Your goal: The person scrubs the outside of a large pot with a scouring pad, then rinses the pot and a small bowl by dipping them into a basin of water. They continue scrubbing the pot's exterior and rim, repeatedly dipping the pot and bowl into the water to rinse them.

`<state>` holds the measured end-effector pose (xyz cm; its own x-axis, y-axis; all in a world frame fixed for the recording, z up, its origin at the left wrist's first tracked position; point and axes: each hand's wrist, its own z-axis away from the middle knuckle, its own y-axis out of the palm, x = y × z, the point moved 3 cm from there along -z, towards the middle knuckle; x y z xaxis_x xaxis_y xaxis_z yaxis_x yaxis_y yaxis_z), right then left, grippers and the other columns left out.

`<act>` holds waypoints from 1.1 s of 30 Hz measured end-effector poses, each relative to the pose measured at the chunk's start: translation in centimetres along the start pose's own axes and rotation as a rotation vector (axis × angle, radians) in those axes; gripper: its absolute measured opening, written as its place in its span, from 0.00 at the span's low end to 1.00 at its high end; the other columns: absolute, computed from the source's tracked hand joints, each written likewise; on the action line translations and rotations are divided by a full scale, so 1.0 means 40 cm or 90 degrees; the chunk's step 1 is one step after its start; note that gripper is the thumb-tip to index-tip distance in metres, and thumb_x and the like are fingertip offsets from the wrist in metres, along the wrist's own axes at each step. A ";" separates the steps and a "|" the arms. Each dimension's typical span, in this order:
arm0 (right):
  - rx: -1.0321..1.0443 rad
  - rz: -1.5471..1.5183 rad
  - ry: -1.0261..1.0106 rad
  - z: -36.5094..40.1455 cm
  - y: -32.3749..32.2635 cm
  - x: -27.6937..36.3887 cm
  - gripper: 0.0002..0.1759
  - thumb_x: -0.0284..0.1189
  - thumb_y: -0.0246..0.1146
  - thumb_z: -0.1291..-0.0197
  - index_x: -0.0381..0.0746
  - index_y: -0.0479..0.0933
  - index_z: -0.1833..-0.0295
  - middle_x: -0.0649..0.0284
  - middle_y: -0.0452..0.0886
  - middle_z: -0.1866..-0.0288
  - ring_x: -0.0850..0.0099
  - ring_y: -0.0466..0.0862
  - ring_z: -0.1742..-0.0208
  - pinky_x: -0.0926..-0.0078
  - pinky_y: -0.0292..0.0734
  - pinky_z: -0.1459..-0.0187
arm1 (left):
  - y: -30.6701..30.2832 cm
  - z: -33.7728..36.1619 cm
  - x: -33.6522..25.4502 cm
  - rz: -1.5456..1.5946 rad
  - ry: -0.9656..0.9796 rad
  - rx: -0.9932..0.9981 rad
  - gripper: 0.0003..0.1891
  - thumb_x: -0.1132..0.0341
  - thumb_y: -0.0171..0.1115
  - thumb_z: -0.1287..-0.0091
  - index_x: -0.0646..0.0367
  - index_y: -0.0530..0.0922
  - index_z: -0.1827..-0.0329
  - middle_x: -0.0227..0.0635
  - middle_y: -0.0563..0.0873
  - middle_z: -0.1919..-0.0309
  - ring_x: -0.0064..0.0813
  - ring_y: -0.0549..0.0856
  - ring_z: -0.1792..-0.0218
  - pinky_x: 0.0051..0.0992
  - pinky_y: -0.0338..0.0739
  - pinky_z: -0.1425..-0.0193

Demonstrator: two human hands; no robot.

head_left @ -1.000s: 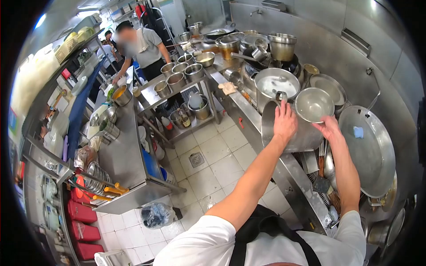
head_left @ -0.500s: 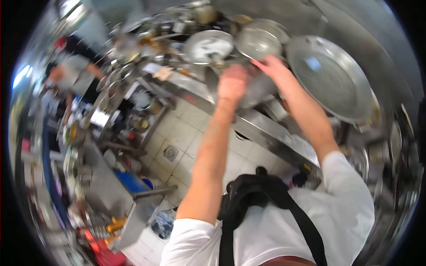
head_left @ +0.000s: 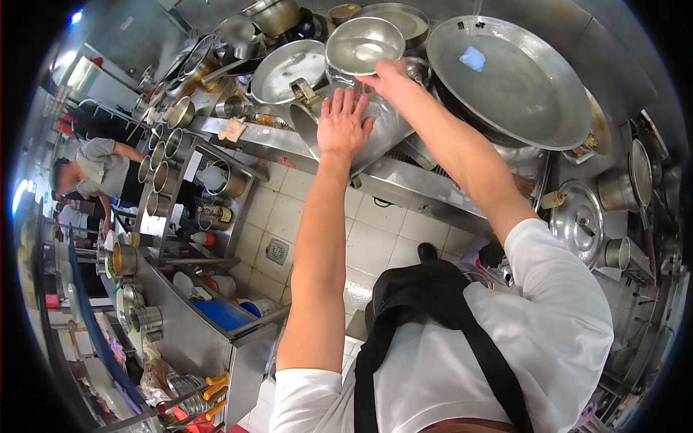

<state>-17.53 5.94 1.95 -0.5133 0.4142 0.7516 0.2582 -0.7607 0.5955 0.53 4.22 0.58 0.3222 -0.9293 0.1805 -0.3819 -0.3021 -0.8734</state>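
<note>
My right hand [head_left: 393,78] pinches the near rim of a shallow round metal bowl [head_left: 364,47], thumb and fingers closed on its edge. My left hand [head_left: 345,126] is spread out, palm down, against a tilted metal vessel [head_left: 386,130] below the bowl, with nothing in its grasp. The vessel's open end faces left, and both arms partly cover it. A wide pan [head_left: 287,72] with whitish contents stands left of the bowl. On the right is a very large round pan [head_left: 520,90] of cloudy liquid, a pale blue piece showing in it.
The steel counter edge [head_left: 426,189] runs across in front of me. A folded cloth [head_left: 232,129] lies on it. Steel pots [head_left: 164,175] crowd a rack at left, near another person [head_left: 101,169]. A lid [head_left: 577,220] stands at right. Tiled floor [head_left: 361,245] shows below.
The view has sharpened and shifted, so the pans sit higher. My left hand, blurred before, now shows spread fingers on the vessel. My right hand stays by the bowl's rim.
</note>
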 end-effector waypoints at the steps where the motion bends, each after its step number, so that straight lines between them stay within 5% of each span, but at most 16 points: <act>1: -0.020 -0.056 0.019 -0.005 -0.003 -0.001 0.37 0.11 0.49 0.32 0.44 0.50 0.21 0.40 0.65 0.26 0.40 0.82 0.38 0.32 0.90 0.48 | 0.000 0.003 0.000 0.006 0.005 -0.006 0.25 0.49 0.57 0.24 0.44 0.75 0.26 0.36 0.76 0.26 0.39 0.72 0.24 0.47 0.64 0.21; 5: -0.053 -0.002 -0.033 0.074 0.020 0.060 0.39 0.10 0.48 0.34 0.42 0.47 0.21 0.38 0.65 0.26 0.38 0.82 0.38 0.34 0.91 0.48 | 0.030 0.004 0.006 0.011 -0.016 -0.046 0.24 0.52 0.56 0.24 0.46 0.76 0.28 0.37 0.77 0.27 0.40 0.72 0.25 0.47 0.65 0.21; 8: -0.015 -0.045 -0.051 -0.031 -0.033 0.010 0.31 0.15 0.55 0.32 0.36 0.59 0.25 0.44 0.67 0.26 0.43 0.77 0.31 0.36 0.89 0.42 | 0.052 -0.005 0.010 -0.036 -0.066 -0.037 0.23 0.51 0.52 0.22 0.50 0.77 0.29 0.37 0.79 0.29 0.38 0.73 0.25 0.46 0.65 0.22; 9: 0.052 -0.056 -0.018 -0.066 -0.063 0.000 0.25 0.22 0.59 0.29 0.34 0.66 0.28 0.49 0.68 0.24 0.46 0.76 0.30 0.37 0.85 0.36 | -0.007 -0.019 0.004 0.024 -0.105 0.099 0.22 0.52 0.53 0.23 0.53 0.80 0.34 0.38 0.81 0.32 0.37 0.76 0.28 0.46 0.68 0.24; 12: 0.039 -0.047 0.054 -0.054 -0.083 -0.006 0.26 0.20 0.54 0.28 0.38 0.68 0.26 0.51 0.74 0.28 0.49 0.77 0.30 0.43 0.83 0.33 | 0.061 0.014 0.020 -0.032 -0.135 -0.069 0.22 0.56 0.54 0.26 0.57 0.80 0.35 0.42 0.82 0.33 0.42 0.78 0.29 0.47 0.69 0.25; 14: 0.146 -0.079 0.046 -0.147 -0.133 -0.050 0.30 0.17 0.55 0.34 0.40 0.67 0.26 0.50 0.73 0.29 0.49 0.78 0.33 0.46 0.90 0.41 | 0.055 0.006 0.018 -0.029 -0.175 -0.027 0.23 0.61 0.54 0.28 0.58 0.80 0.33 0.41 0.81 0.29 0.41 0.75 0.26 0.47 0.65 0.21; 17: 0.065 -0.033 0.093 -0.176 -0.106 -0.076 0.29 0.16 0.56 0.36 0.37 0.68 0.28 0.47 0.76 0.34 0.46 0.81 0.38 0.44 0.91 0.46 | 0.046 -0.005 0.014 0.027 -0.165 -0.034 0.25 0.59 0.50 0.25 0.62 0.78 0.30 0.45 0.77 0.26 0.44 0.72 0.23 0.48 0.60 0.18; 26: 0.094 -0.046 0.112 -0.137 0.021 -0.180 0.30 0.17 0.54 0.35 0.37 0.64 0.26 0.46 0.69 0.29 0.41 0.79 0.37 0.38 0.89 0.46 | -0.021 0.004 0.013 0.017 -0.163 0.105 0.44 0.37 0.57 0.31 0.64 0.68 0.21 0.50 0.68 0.21 0.47 0.62 0.19 0.51 0.52 0.16; 33: 0.115 -0.071 0.147 -0.237 0.033 -0.228 0.33 0.17 0.56 0.35 0.38 0.64 0.24 0.45 0.68 0.26 0.40 0.77 0.33 0.37 0.85 0.41 | -0.055 0.008 0.017 0.008 -0.147 0.108 0.45 0.36 0.59 0.34 0.64 0.72 0.25 0.49 0.74 0.27 0.47 0.67 0.23 0.49 0.56 0.19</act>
<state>-20.28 -3.57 -6.82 -0.7139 0.3500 0.6065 0.3201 -0.6072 0.7272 1.86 4.30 2.47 0.5140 -0.8542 0.0786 -0.2427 -0.2327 -0.9418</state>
